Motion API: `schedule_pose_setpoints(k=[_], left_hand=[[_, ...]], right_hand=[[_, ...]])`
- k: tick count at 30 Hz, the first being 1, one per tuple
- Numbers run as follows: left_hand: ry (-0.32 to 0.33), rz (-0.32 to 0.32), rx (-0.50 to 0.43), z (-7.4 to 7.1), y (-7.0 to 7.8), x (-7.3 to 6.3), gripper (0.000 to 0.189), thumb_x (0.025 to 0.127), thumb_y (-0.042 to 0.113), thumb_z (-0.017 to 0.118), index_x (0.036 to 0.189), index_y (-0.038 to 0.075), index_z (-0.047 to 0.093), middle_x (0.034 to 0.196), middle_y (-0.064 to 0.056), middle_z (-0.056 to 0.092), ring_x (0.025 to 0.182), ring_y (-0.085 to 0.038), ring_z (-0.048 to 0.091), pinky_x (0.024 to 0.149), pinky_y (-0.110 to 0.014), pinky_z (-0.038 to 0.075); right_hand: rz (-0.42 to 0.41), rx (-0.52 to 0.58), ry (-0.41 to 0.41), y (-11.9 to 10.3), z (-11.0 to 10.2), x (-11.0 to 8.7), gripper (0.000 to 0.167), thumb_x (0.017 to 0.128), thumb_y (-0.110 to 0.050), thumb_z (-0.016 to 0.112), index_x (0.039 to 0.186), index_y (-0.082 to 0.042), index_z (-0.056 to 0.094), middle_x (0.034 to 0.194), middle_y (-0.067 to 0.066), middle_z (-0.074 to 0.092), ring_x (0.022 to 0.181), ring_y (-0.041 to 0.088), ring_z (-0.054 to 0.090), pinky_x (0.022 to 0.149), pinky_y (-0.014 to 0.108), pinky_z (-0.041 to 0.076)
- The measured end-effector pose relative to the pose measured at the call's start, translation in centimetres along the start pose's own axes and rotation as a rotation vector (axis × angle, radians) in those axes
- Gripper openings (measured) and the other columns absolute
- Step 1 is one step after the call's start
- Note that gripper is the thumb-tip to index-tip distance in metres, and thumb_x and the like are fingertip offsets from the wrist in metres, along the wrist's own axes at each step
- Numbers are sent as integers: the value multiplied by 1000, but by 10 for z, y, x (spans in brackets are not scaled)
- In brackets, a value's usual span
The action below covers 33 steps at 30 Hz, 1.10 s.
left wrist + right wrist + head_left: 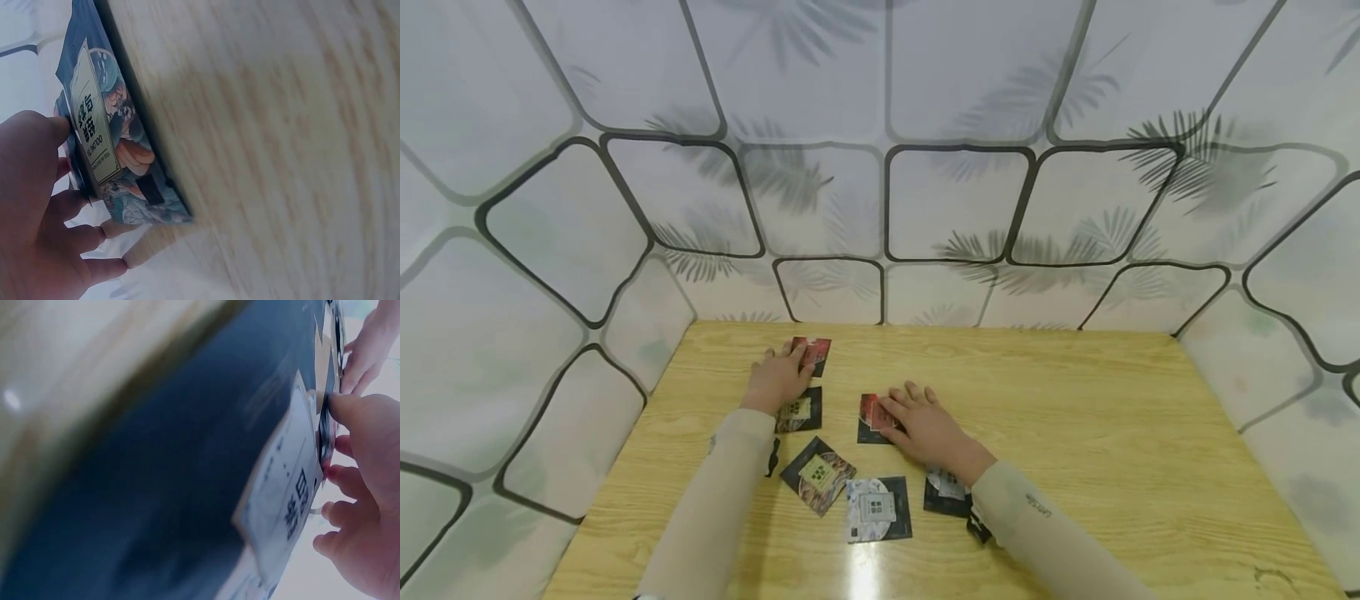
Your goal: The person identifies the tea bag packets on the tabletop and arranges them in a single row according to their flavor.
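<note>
In the head view, my left hand (777, 379) lies with spread fingers on a red and black tea packet (820, 352) at the far left. Just below its palm is a black packet with a yellow label (801, 410). My right hand (927, 427) rests its fingertips and thumb on a second red and black packet (868, 421) near the middle. The left wrist view shows an oolong tea packet (119, 119) beside the left thumb. A dark packet with a white label (187, 456) fills much of the right wrist view; its head-view counterpart is partly hidden by the right wrist.
Nearer me on the wooden table (1075, 400) lie a tilted packet with a yellow label (818, 475) and a white and black packet (878, 510). The dark packet (946, 493) sits beneath the right wrist. Patterned fabric walls (958, 204) border the table's back and sides.
</note>
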<state>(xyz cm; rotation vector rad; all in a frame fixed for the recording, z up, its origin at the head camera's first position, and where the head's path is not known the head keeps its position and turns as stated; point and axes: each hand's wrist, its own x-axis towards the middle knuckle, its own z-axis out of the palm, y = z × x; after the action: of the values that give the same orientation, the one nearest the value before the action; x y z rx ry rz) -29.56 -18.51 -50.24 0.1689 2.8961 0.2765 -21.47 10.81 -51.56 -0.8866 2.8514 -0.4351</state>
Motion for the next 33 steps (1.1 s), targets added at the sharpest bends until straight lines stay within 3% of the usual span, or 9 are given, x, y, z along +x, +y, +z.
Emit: schedule_pose_setpoints(k=[12, 33], left_hand=[[5, 0, -3, 0, 0, 1, 65, 115, 43, 35, 170, 12, 21, 174, -24, 20, 156, -58, 21, 119, -78, 27], [17, -1, -30, 3, -3, 2, 68, 115, 45, 37, 170, 9, 21, 175, -21, 19, 155, -59, 21, 118, -78, 27]], right_hand=[[28, -3, 1, 2, 5, 15, 57, 111, -44, 52, 159, -14, 49, 165, 15, 46, 157, 46, 32, 126, 66, 28], [56, -35, -24, -1, 1, 37, 58, 114, -43, 44, 164, -14, 41, 170, 15, 37, 160, 44, 26, 128, 64, 25]])
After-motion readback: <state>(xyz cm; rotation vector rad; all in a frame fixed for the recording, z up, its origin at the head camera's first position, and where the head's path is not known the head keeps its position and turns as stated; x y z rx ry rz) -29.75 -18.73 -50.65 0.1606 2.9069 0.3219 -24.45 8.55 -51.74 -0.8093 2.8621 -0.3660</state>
